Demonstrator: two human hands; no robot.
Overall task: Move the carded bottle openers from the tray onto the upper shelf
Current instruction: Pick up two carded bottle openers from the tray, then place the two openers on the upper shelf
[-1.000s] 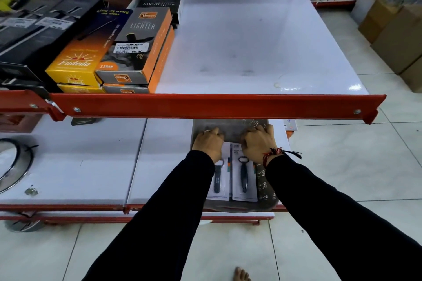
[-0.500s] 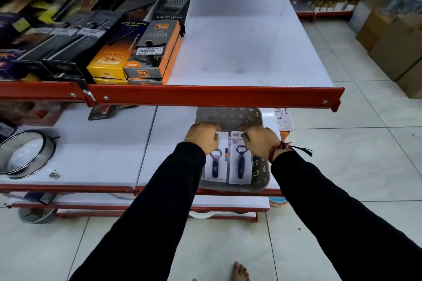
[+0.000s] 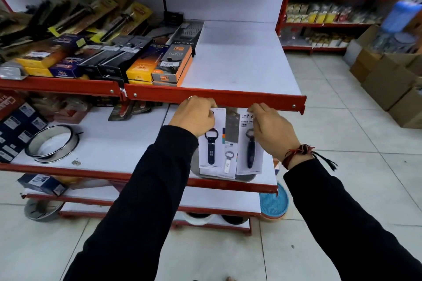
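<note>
My left hand pinches the top of a white card with a dark blue bottle opener. My right hand pinches the top of a second carded dark bottle opener. Both cards hang lifted just below the red front lip of the upper shelf. Under them the grey perforated tray sits on the lower shelf, and a card with a white bottle opener still lies in it.
Orange and black lighter boxes and other packaged tools fill the upper shelf's left half. A metal ring lies on the lower shelf at left. Cardboard boxes stand on the tiled floor at right.
Both hands have lifted one carded opener each up out of the tray to the upper shelf's front lip. A third card with a white opener is now uncovered in the tray.
</note>
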